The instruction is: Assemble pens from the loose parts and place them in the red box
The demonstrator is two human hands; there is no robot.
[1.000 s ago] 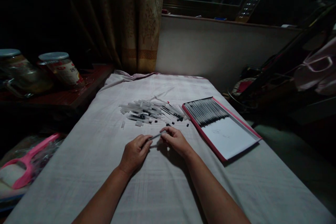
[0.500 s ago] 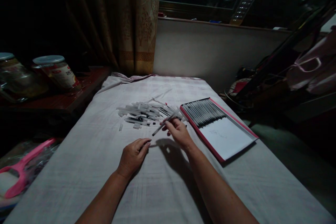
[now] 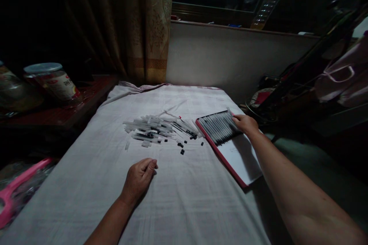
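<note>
My right hand (image 3: 245,123) is over the far right part of a shallow red-edged box (image 3: 222,157), fingers closed on a clear-barrelled pen (image 3: 229,111) whose end sticks out beyond them. Inside the box, a row of similar pens (image 3: 215,124) lies side by side across the far half; white lining shows in the near half. My left hand (image 3: 139,176) rests on the cloth with fingers curled and thumb pressed to them; its inside is hidden. Beyond it spreads a loose heap of clear pen parts and dark refills (image 3: 153,126). Several small black caps (image 3: 181,145) lie nearby.
A pale checked cloth (image 3: 172,206) covers the table. At left, a lidded jar (image 3: 54,82) stands on a dark red cabinet, with a pink-handled object (image 3: 21,183) below. A bottle (image 3: 264,9) stands on the sill behind, beside a curtain (image 3: 149,26).
My right hand has carried the pen from beside the heap rightward to the box, uncovering the black caps. My left hand has curled more and shifted slightly left and nearer me.
</note>
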